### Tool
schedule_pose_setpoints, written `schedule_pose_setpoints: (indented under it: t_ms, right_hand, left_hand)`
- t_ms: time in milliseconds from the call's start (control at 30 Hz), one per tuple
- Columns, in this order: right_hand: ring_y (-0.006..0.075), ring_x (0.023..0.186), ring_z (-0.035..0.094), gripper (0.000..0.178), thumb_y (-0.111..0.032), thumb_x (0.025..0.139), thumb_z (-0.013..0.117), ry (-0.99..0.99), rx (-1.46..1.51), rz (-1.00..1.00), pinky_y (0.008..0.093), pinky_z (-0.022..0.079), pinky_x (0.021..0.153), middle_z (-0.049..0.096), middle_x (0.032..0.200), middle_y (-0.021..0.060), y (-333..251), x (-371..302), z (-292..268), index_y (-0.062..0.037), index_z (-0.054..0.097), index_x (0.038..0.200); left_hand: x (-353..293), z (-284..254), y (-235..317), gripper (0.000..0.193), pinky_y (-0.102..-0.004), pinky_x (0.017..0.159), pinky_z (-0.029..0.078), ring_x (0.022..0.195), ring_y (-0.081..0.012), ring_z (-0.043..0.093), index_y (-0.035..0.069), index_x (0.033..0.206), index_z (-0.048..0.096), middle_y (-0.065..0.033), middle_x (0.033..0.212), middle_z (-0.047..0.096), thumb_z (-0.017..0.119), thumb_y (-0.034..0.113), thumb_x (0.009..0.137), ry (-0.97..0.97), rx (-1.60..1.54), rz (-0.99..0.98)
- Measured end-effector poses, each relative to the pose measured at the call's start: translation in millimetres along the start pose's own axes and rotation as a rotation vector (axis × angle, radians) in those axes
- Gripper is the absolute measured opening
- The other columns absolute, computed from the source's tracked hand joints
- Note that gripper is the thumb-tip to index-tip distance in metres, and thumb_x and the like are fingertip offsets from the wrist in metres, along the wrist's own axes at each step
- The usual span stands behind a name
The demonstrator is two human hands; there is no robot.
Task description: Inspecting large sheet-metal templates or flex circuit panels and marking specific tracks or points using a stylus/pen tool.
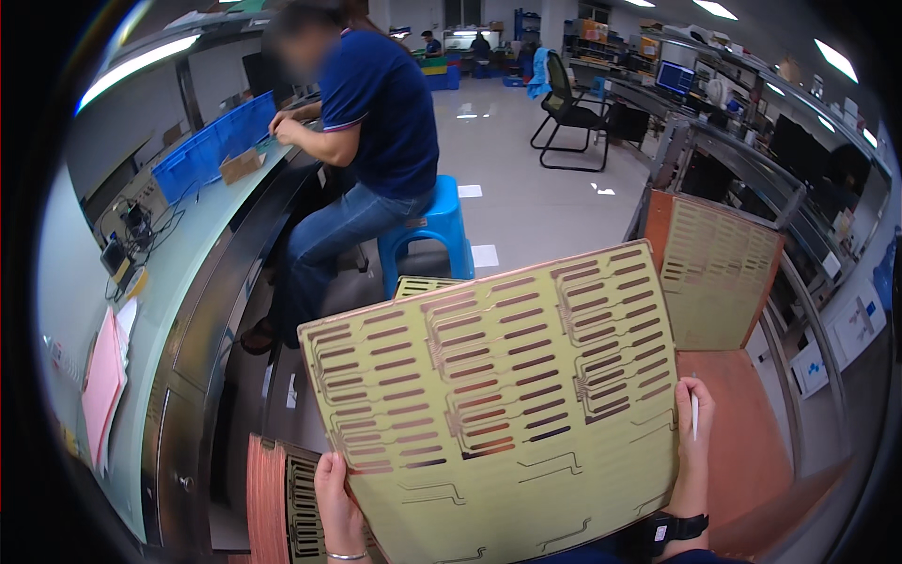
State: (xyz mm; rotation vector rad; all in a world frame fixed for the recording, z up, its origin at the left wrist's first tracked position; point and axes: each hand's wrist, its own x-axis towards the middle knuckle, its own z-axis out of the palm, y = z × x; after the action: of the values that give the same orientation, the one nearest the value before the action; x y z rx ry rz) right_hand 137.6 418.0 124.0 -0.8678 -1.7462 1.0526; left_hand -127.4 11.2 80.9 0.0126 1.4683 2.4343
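Observation:
A large yellow-green printed circuit board panel (526, 376) with copper-coloured traces is held up tilted in front of me. My left hand (338, 503) grips its lower left edge, the thumb on the face and the other fingers hidden behind. On the right edge my right hand (693, 423) is closed round the panel, with a slim white pen-like stick (695, 415) also between its fingers. Below my left hand stands a stack of similar panels (268, 498) with coppery edges. At the right, another patterned panel (719, 273) leans upright on a copper-coloured sheet (728, 404).
A person (385, 113) sits on a blue stool (432, 230) at the left workbench (202, 273), which bears a blue bin (211, 146) and pink papers (105, 381). A metal frame (742, 169) stands at the right. A black chair (568, 113) is farther back.

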Motion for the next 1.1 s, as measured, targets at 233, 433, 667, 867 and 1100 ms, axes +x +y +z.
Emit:
schedule_pose_setpoints:
  t_ms: [233,433,667,867,1100]
  right_hand:
    - [0.0046,0.07,0.046,0.016,-0.015,0.093,0.062,-0.009,0.021,0.003,0.0202,0.037,0.063,0.054,0.075,-0.0045,-15,1,0,0.0009,0.064,0.09]
    - [0.0042,0.068,0.045,0.017,-0.016,0.093,0.063,-0.013,0.005,0.022,0.0203,0.038,0.062,0.052,0.072,-0.0053,-20,4,2,0.0004,0.064,0.09]
    - [0.0042,0.074,0.046,0.016,-0.018,0.094,0.062,-0.069,0.18,0.007,0.0192,0.039,0.068,0.055,0.078,-0.0043,-19,27,0,-0.0023,0.063,0.091]
    - [0.0056,0.081,0.05,0.015,-0.023,0.096,0.06,-0.059,0.559,-0.108,0.0208,0.041,0.078,0.057,0.084,-0.004,-32,92,-6,-0.0083,0.06,0.1]
    - [0.0196,0.117,0.054,0.032,-0.029,0.1,0.049,0.022,0.72,-0.252,0.0334,0.042,0.099,0.054,0.13,0.0107,-26,114,0,-0.0055,0.051,0.122]
  left_hand:
    - [-11,10,-3,0.017,-0.028,0.071,0.054,0.08,-0.0127,0.065,0.005,0.091,0.056,-0.0061,0.092,0.066,0.047,0.015,0.1,0.081,0.01,0.017]
    - [-15,10,-5,0.016,-0.029,0.072,0.055,0.081,-0.0151,0.065,0.004,0.095,0.057,-0.0063,0.091,0.065,0.046,0.015,0.1,0.104,-0.007,0.002]
    - [-7,29,32,0.016,-0.0264,0.077,0.052,0.08,-0.0103,0.061,0.002,0.106,0.054,-0.0049,0.091,0.064,0.048,0.016,0.101,0.002,-0.011,0.227]
    - [-1,69,85,0.023,-0.0374,0.097,0.045,0.109,-0.0174,0.056,0.007,0.121,0.05,-0.0096,0.119,0.058,0.048,0.02,0.101,-0.189,-0.106,0.612]
    - [65,31,46,0.029,-0.0434,0.109,0.039,0.133,-0.0308,0.041,0.009,0.122,0.052,-0.0162,0.149,0.033,0.056,0.011,0.092,-0.66,-0.25,0.396]
